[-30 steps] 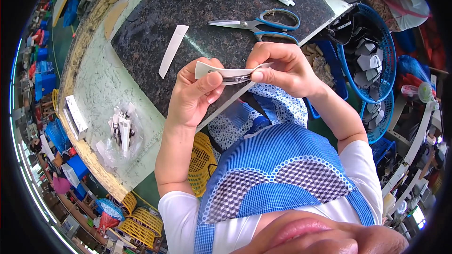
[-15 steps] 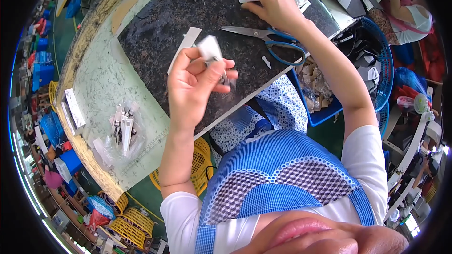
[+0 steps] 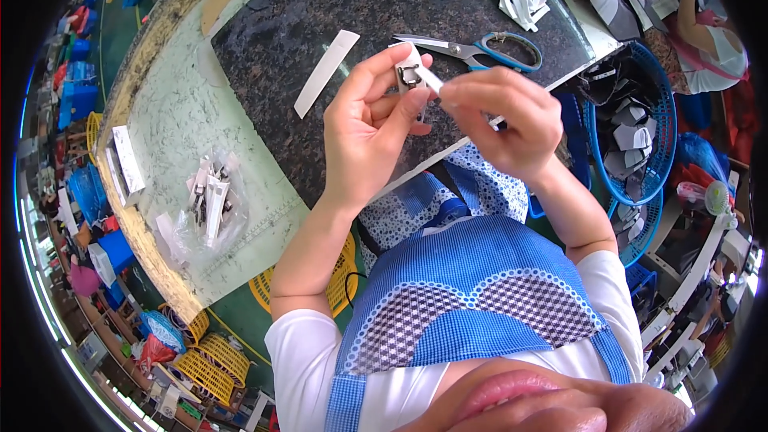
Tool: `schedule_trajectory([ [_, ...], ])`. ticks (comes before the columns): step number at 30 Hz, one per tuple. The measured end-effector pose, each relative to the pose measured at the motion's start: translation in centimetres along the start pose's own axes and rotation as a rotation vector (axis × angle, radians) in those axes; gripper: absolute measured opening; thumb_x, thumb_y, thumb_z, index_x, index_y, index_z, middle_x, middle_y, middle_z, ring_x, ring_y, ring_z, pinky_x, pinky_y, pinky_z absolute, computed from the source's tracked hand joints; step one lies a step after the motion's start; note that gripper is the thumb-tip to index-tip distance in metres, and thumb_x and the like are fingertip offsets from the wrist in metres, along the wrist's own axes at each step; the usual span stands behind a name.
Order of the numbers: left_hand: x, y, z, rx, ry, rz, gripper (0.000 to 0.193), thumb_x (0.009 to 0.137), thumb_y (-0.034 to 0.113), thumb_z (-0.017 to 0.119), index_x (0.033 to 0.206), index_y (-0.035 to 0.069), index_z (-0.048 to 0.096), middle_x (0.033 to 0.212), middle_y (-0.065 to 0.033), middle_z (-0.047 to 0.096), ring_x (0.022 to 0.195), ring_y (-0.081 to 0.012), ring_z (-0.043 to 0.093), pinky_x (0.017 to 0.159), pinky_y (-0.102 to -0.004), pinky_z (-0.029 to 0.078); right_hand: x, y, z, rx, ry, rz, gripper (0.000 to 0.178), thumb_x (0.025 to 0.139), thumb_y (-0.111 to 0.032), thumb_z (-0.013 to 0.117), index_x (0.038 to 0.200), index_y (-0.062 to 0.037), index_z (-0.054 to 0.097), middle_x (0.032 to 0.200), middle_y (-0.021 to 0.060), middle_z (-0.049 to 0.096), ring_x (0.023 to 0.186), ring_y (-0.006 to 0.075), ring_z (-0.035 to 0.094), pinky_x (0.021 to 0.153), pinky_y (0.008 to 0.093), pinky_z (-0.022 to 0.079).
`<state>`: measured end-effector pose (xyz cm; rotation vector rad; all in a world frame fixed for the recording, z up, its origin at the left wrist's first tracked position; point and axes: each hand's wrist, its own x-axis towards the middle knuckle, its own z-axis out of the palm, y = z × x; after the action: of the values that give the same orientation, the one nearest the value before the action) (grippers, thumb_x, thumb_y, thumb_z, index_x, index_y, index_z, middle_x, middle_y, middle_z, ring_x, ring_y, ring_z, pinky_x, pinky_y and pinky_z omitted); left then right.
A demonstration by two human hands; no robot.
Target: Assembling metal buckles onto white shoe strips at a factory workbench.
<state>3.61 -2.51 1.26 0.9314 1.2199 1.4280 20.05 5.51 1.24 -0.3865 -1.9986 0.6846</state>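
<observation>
My left hand is raised over the dark stone slab. Its thumb and fingers pinch a small white piece with a metal buckle on it. Close against the buckle, my right hand holds a short white strip between thumb and fingertips. The strip's tip is at the buckle; whether it passes through I cannot tell. Blue-handled scissors lie on the slab just beyond my hands. A longer pale strip rests to the left of them, and a loose pile of white strips lies at the far right.
On the pale table surface at left sits a clear plastic bag of strips and metal parts. A blue basket with dark and grey scraps stands at right. Yellow baskets are below the table. Another person is at far right.
My right hand has come back from the pile to my left hand, bringing a white strip. My left hand has turned the buckle piece into view. The scissors lie at a slightly different angle.
</observation>
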Motion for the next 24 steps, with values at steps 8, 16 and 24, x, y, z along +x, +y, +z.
schedule_trajectory([
  [8, -0.2, -1.0, 0.7, 0.005, 0.011, 0.146, 0.04, 0.095, -0.002, 0.059, 0.134, -0.005, 0.048, 0.12, -0.0179, 0.065, 0.105, -0.0168, 0.066, 0.086, -0.0245, 0.055, -0.8, -0.4, 0.6, -0.011, 0.036, 0.055, 0.022, 0.074, 0.004, 0.074, 0.094, -0.0024, 0.07, 0.085, 0.0094, 0.069, 0.071, 0.0213, 0.069, 0.06, 0.0284, 0.054],
  [16, -0.4, -0.8, 0.8, -0.016, 0.034, 0.133, 0.037, 0.095, -0.006, 0.055, 0.131, -0.005, 0.049, 0.119, -0.0192, 0.066, 0.111, -0.0194, 0.064, 0.095, -0.03, 0.052, -0.6, -0.1, 1.2, -0.027, 0.058, -0.009, 0.022, 0.073, 0.003, 0.075, 0.093, -0.004, 0.07, 0.087, 0.0086, 0.067, 0.071, 0.0202, 0.066, 0.061, 0.0287, 0.053],
  [24, -0.8, -0.7, 0.6, 0.141, 0.037, 0.18, 0.038, 0.094, -0.007, 0.056, 0.131, -0.004, 0.05, 0.117, -0.0189, 0.067, 0.106, -0.0187, 0.066, 0.091, -0.0281, 0.053, -0.5, 0.0, 2.0, -0.083, 0.08, -0.035, 0.023, 0.074, 0.006, 0.074, 0.095, -0.0008, 0.07, 0.093, 0.0119, 0.067, 0.08, 0.0211, 0.068, 0.066, 0.0284, 0.054],
])
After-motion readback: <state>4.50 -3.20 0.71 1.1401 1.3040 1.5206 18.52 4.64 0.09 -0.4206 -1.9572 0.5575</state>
